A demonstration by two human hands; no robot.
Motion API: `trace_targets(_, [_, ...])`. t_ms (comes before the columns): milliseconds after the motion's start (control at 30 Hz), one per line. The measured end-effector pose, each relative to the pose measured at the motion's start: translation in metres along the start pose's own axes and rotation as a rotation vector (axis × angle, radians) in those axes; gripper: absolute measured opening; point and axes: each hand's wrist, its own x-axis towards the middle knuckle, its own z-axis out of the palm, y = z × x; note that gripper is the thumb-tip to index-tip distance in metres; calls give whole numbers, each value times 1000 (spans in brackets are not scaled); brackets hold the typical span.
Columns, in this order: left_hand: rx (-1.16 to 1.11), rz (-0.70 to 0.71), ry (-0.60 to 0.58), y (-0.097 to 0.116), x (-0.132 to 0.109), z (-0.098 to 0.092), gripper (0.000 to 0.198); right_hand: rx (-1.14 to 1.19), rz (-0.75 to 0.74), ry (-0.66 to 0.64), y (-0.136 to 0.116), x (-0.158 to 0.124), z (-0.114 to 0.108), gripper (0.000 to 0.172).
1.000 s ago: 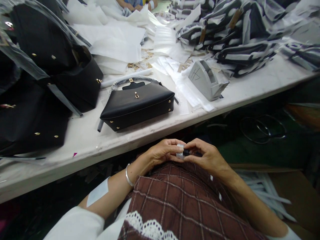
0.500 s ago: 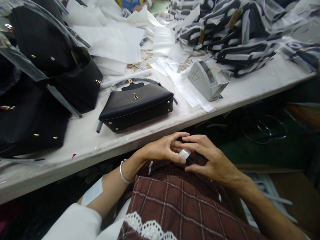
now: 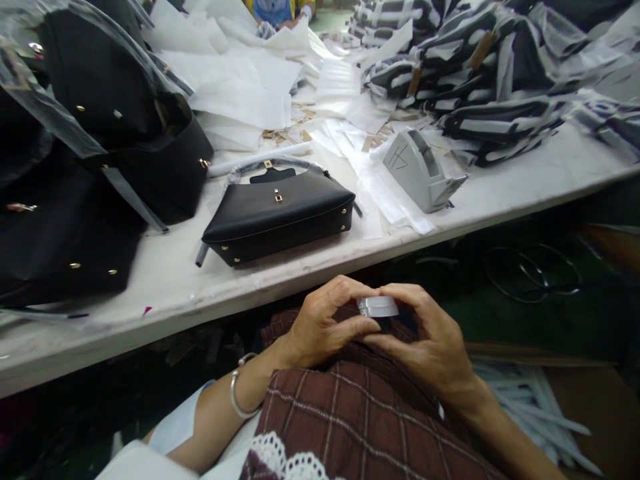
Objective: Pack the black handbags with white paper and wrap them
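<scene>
Above my lap, I pinch what looks like a small roll of clear tape (image 3: 380, 307) between both hands. My left hand (image 3: 325, 321) closes on its left side, thumb below and fingers above. On its right side, my right hand (image 3: 431, 328) holds it the same way. Part of the roll is covered by my fingers. In front of me on the table, a black handbag (image 3: 280, 212) lies on its side, gold studs on its base facing me. To its right stands a grey tape dispenser (image 3: 417, 172).
Larger black bags (image 3: 105, 173) crowd the left of the white table (image 3: 175, 300). White wrapping sheets (image 3: 240, 83) cover the back. Several wrapped bags (image 3: 500, 123) are piled at the right. Across the table is another person (image 3: 280, 12). White strips (image 3: 545, 413) lie in a box below.
The roll has come up and turned, showing more of itself between my fingers. Both hands have closed firmly around it. The view has shifted slightly.
</scene>
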Motion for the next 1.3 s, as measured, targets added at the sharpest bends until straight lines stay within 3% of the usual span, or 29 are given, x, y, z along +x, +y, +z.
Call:
trace_targets(167, [-17,41,-13,-3,2,-3,26,151,84,-60,-1,-2,-6,58])
trace_targets(333, [-85,38,-17,-5,-2,-4,29,450,235,-75,-4,-4,-10,29])
trace_targets(500, [-126,5,-43,-12,-8,-5,31,437,276,-43,-6,-12,-5,22])
trace_targets(700, [-118,35,-89,-17,-13,-6,39,283,127,43,-4,-22,3,19])
trace_targets(867, [-70,48,-133,-13,-13,-11,41,257,30,85,-4,-27,6,22])
trace_targets(967, [7,136,-97,-11,-13,-11,38,345,87,54,-3,-29,7,24])
trace_targets(1133, [233,266,-7,-8,-16,-8,34,623,272,-100,-1,-29,13,57])
trace_targets(1300, [283,280,10,-3,-18,-8,45,676,342,-50,-5,-28,19,44])
